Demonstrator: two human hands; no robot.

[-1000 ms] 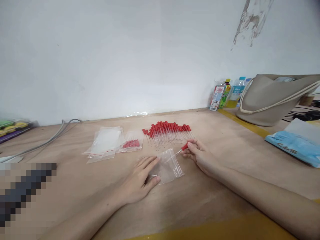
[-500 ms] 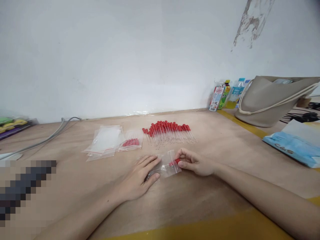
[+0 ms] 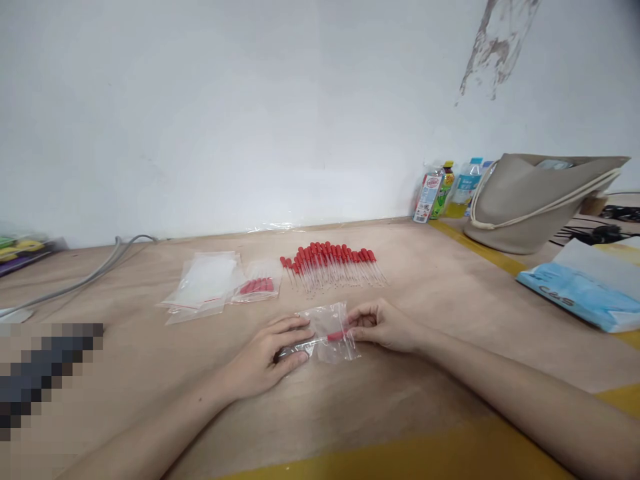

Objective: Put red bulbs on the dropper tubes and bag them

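A clear zip bag (image 3: 327, 317) lies on the table between my hands. My left hand (image 3: 267, 353) rests flat on the bag's left end, fingers and thumb spread apart, pressing it down. Inside the bag is a dropper (image 3: 336, 336) with a red rubber bulb, its clear tube pointing left toward my left hand. At the bag's right-hand mouth, my right hand (image 3: 383, 327) pinches the end of the red bulb. Behind the hands lies a row of loose droppers (image 3: 325, 257), red bulbs toward the wall. Left of them sits a filled bag of droppers (image 3: 257, 287).
Flat clear bags (image 3: 205, 280) are stacked at the left, near a grey cable (image 3: 95, 270). At the right stand a drink carton (image 3: 427, 197), bottles (image 3: 465, 187) and a grey bag (image 3: 530, 203). A blue packet (image 3: 570, 293) lies in front of it.
The dropper has slid left, deeper into the bag, and more of its tube and bulb shows inside. My right hand has followed to the bag's mouth. The view has shifted slightly.
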